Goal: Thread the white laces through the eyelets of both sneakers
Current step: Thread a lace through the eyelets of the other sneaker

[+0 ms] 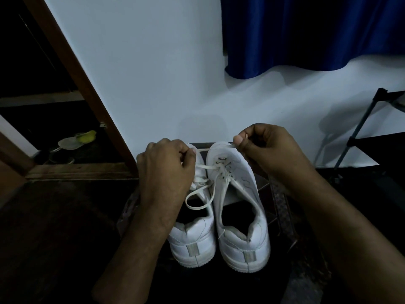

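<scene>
Two white sneakers stand side by side on the dark floor, heels toward me. The right sneaker (241,216) has a white lace (210,166) passing through its front eyelets, with a slack loop hanging over the left sneaker (192,240). My left hand (164,170) hovers over the left sneaker's front and pinches one part of the lace. My right hand (265,150) is raised above the right sneaker's toe and pinches the other end of the lace between thumb and fingers. The left sneaker's eyelets are mostly hidden by my left hand.
A white wall (153,73) rises just behind the sneakers. A blue curtain (306,34) hangs at upper right. A wooden door frame (72,69) slants at left, with sandals (72,142) beyond it. A black metal rack (359,137) stands at right.
</scene>
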Motion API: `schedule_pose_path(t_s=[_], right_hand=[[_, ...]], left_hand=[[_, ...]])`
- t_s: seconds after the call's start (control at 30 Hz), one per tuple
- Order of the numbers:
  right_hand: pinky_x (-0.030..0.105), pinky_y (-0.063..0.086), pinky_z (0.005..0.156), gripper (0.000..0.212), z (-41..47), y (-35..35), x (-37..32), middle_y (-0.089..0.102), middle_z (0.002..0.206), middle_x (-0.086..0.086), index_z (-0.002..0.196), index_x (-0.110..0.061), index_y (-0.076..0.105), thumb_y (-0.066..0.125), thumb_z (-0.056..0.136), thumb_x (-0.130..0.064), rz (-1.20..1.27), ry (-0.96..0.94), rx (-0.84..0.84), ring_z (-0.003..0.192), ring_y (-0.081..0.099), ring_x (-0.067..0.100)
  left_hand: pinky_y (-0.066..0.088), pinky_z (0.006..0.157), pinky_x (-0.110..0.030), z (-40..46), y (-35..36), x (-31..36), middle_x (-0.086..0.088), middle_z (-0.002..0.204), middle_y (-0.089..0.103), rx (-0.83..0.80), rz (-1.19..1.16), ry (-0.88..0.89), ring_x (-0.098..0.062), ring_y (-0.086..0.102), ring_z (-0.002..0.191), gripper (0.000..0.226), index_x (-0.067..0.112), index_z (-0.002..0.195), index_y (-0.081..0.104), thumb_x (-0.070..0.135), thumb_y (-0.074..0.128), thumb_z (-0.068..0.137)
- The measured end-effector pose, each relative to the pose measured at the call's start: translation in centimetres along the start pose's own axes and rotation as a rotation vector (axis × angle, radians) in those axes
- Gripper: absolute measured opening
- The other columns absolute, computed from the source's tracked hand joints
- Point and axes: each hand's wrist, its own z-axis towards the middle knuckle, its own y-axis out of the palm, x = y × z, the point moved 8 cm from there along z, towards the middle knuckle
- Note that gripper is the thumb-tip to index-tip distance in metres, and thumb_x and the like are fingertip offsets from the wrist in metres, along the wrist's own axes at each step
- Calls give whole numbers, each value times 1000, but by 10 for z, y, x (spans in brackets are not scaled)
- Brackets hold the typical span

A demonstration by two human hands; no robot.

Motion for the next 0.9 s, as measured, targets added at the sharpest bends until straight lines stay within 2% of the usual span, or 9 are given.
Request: schedule_pose_path(t_s=[0.1, 0.17, 0.23, 0.33, 0.43, 0.57, 0.7, 0.8, 0.9], right_hand=[[25, 56, 65, 10, -1, 6, -3, 72, 71, 8, 86, -8, 71, 73, 91, -16, 16, -19, -55, 64, 67, 15], [26, 58, 71, 4, -2, 9, -5, 75, 77, 12, 86, -6, 72, 74, 89, -8, 25, -29, -83, 70, 71, 18], [31, 61, 78, 3, -2, 11, -8, 76, 79, 11, 87, -6, 73, 75, 87, -4, 22, -38, -105, 78, 75, 23], [37, 62, 80, 5, -6, 19, -15, 76, 78, 9, 88, -8, 74, 78, 85, -7, 17, -67, -172, 78, 75, 26], [37, 62, 73, 8, -8, 22, -19, 75, 73, 8, 87, -13, 74, 81, 83, -16, -19, -100, -168, 73, 75, 24], [36, 61, 69, 7, -10, 19, -15, 75, 70, 10, 86, -10, 75, 81, 83, -11, -15, -56, -163, 69, 74, 24], [32, 58, 61, 19, -14, 17, -15, 74, 68, 15, 82, -8, 75, 82, 78, -25, 87, 8, -142, 60, 70, 19], [26, 55, 61, 17, -18, 14, -17, 76, 74, 12, 83, -10, 76, 79, 82, -27, 70, -15, -143, 68, 72, 20], [29, 54, 66, 24, -23, 3, -19, 77, 82, 3, 92, -19, 78, 75, 85, -41, -80, -60, -110, 79, 73, 16]], left_hand=[[38, 90, -42, -5, 3, 1, -1, 95, 66, -54, 143, -62, -27, 60, 99, 9, 23, 86, 74, 24, 66, 91], [36, 96, -43, -5, 6, 2, 1, 104, 66, -64, 144, -47, -24, 59, 107, 9, 25, 97, 73, 23, 68, 91], [45, 98, -40, -3, 7, 7, 6, 111, 69, -69, -78, 11, -19, 62, 111, 20, 26, 113, 71, 31, 68, 94], [51, 90, -19, -8, 17, 26, 16, 110, 74, -243, -463, 15, 3, 65, 108, 30, 29, 127, 69, 36, 68, 98], [53, 83, -13, -11, 18, 40, 16, 96, 78, -286, -549, 107, 6, 70, 92, 20, 27, 114, 78, 21, 71, 96], [59, 81, -21, -9, 19, 36, 18, 90, 79, -320, -621, 101, 3, 73, 85, 23, 31, 106, 80, 16, 79, 88], [60, 85, -37, -14, 24, 39, 13, 89, 80, -396, -608, 76, -3, 75, 86, 24, 27, 102, 83, 15, 84, 82], [58, 79, -31, -12, 21, 39, 15, 87, 79, -322, -522, 75, 0, 73, 80, 15, 30, 97, 83, 20, 82, 85], [53, 71, -24, -8, 14, 36, 12, 80, 78, -237, -438, 87, -8, 72, 75, 10, 31, 93, 83, 23, 79, 89]])
